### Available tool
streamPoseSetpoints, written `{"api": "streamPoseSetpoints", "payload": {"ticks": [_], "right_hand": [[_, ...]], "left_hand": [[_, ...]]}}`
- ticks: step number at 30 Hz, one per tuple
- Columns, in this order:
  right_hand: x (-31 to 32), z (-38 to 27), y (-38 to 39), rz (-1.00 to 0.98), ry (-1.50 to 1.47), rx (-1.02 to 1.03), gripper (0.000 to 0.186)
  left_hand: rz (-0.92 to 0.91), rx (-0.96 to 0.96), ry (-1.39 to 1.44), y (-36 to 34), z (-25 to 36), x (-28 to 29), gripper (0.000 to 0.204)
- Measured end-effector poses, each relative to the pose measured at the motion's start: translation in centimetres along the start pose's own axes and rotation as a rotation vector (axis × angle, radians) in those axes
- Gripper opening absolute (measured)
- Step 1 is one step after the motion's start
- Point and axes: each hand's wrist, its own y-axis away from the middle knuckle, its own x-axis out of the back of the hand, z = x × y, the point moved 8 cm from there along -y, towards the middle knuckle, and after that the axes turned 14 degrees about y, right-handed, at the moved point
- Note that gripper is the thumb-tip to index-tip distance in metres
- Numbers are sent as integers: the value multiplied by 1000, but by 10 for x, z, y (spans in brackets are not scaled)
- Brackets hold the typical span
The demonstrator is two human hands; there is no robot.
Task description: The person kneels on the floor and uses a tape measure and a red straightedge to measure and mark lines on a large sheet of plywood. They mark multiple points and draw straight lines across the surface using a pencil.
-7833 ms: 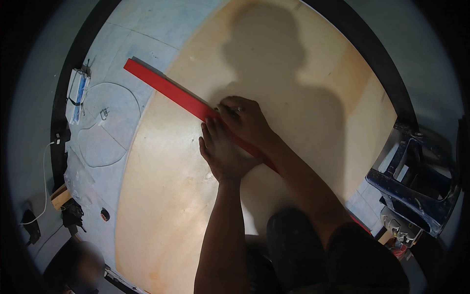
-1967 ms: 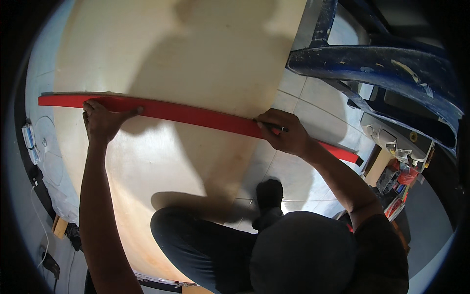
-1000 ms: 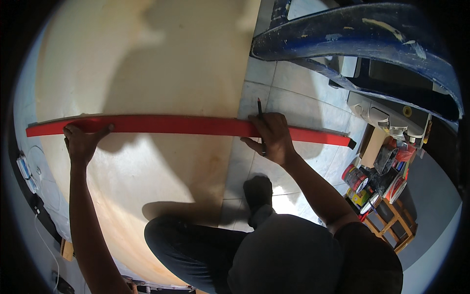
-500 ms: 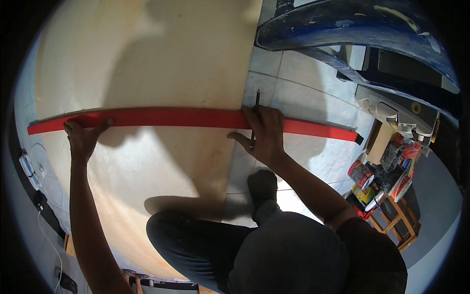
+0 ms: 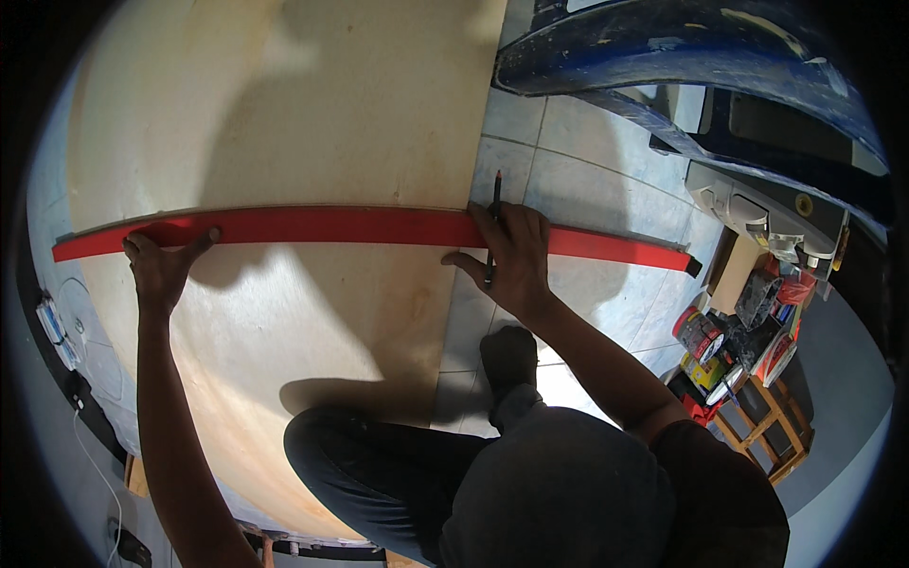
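A long red straightedge [image 5: 331, 225] lies across a pale plywood sheet [image 5: 341, 114], its right end with a black cap reaching past the sheet over the floor. Near its left end, my left hand [image 5: 163, 265] holds it, thumb and fingers spread apart along the bar. My right hand [image 5: 516, 260] grips the bar at the sheet's right edge, fingertips on the red face and thumb toward the sheet. A dark pencil [image 5: 497, 189] with a reddish tip is tucked in this hand, pointing away from me.
Right of the sheet is a tiled floor [image 5: 587, 189]. A large scuffed blue curved panel [image 5: 682, 43] stands at the far right. Below it are a pile of cans and bags [image 5: 748, 322] and a wooden frame [image 5: 772, 431]. My bent knee [image 5: 331, 445] rests over the sheet's near part.
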Motion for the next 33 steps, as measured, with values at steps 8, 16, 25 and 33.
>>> {"api": "streamPoseSetpoints", "payload": {"ticks": [8,16,25,33], "right_hand": [[3,1,-3,-18,-24,48,72],[5,2,-4,0,-62,79,63],[3,3,-4,-30,-52,84,63],[1,4,-3,-69,-38,55,62]], "left_hand": [[6,-32,99,4,4,2,160],[29,-20,73,7,7,5,143],[24,-29,48,4,7,3,164],[2,-28,77,4,6,3,166]]}}
